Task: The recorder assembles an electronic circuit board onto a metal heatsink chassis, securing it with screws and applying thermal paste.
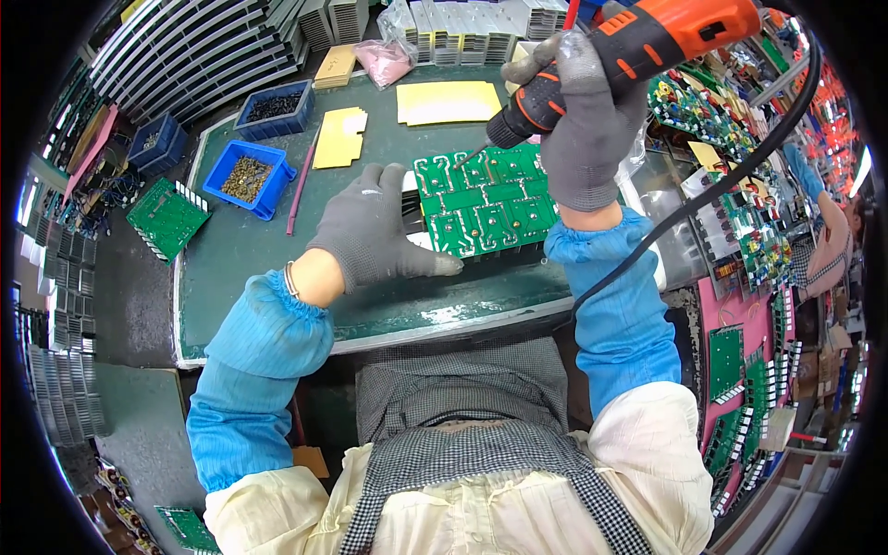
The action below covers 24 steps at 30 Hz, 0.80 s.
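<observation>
Over the green bench (370, 314), an orange-and-black power driver (638, 44) slants down, the gloved right hand (588, 129) closed round it. The gloved left hand (375, 227), half open, has its thumb at the near left corner of a green circuit board (486, 199) beneath the driver's bit (472, 156). Farther left, a blue bin (265, 211) holds small brass-coloured pieces (246, 178).
</observation>
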Motion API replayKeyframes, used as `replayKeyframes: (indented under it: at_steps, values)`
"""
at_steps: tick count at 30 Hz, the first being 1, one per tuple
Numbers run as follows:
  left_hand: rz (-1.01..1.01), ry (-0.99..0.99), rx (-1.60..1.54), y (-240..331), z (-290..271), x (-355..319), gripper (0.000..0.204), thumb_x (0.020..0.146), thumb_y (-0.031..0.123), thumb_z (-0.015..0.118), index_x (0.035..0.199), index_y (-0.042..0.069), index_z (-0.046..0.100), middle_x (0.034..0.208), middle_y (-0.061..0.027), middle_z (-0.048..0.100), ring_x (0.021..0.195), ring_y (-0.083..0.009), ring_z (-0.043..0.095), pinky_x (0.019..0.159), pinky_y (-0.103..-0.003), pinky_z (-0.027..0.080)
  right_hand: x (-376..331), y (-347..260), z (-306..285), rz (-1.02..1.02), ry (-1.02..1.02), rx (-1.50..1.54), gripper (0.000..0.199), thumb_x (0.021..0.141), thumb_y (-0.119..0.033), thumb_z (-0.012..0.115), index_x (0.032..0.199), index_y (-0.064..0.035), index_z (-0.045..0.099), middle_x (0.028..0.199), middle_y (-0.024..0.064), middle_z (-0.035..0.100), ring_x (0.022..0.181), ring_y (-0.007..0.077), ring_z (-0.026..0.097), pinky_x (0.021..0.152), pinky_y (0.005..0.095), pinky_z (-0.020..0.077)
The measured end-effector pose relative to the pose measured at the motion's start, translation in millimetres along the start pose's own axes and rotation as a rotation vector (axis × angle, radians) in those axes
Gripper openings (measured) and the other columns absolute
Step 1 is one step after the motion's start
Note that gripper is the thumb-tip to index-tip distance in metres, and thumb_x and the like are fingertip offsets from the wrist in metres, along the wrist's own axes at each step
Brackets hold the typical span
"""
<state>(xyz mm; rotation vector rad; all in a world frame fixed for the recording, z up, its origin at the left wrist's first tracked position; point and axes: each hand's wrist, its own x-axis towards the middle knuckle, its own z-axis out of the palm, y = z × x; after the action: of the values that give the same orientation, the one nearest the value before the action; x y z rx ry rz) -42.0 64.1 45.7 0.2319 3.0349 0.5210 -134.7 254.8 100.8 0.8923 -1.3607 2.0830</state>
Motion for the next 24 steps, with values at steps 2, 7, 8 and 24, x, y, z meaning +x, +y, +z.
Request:
replayKeyframes:
  at_steps: [2, 7, 8, 24]
  values:
    - [0.008, 0.006, 0.005, 0.6, 0.0, 0.9, 0.121, 0.051, 0.07, 0.084, 0.135, -0.006, 0.041, 0.126, -0.0265, 0.052, 0.116, -0.0412, 0.057, 0.095, -0.043, 0.049, 0.8, -1.3, 0.2, 0.008, 0.017, -0.04, 0.022, 0.092, -0.019, 0.063, 0.099, 0.0013, 0.058, 0.075, 0.0121, 0.066, 0.069, 0.0237, 0.069, 0.066, 0.0362, 0.0586]
    - [0.043, 0.041, 0.011, -3.0, 2.9, 1.8, 0.117, 0.052, 0.075, 0.079, 0.129, -0.007, 0.044, 0.122, -0.0261, 0.053, 0.113, -0.0405, 0.059, 0.094, -0.044, 0.05, 6.7, -1.8, 5.4, 0.05, -0.051, -0.13, 0.022, 0.09, -0.02, 0.065, 0.097, -0.0004, 0.059, 0.072, 0.0104, 0.066, 0.066, 0.0215, 0.068, 0.066, 0.0347, 0.0573]
    - [0.044, 0.032, -0.002, -2.3, 2.8, 1.7, 0.117, 0.052, 0.075, 0.079, 0.129, -0.007, 0.044, 0.122, -0.0263, 0.053, 0.113, -0.0408, 0.058, 0.094, -0.044, 0.05, 9.3, -1.3, 8.3, 0.061, -0.091, -0.134, 0.022, 0.09, -0.021, 0.066, 0.097, -0.0011, 0.059, 0.074, 0.0098, 0.066, 0.066, 0.0209, 0.068, 0.065, 0.0343, 0.0567]
    - [0.048, 0.063, -0.089, -11.9, -3.0, 2.7, 0.113, 0.054, 0.07, 0.081, 0.129, -0.006, 0.044, 0.125, -0.0268, 0.052, 0.115, -0.0417, 0.056, 0.098, -0.045, 0.047, 35.2, 29.4, 43.7, 0.245, -0.288, -0.057, 0.029, 0.088, -0.021, 0.069, 0.105, -0.0008, 0.058, 0.082, 0.0094, 0.065, 0.066, 0.0205, 0.068, 0.061, 0.0331, 0.0553]
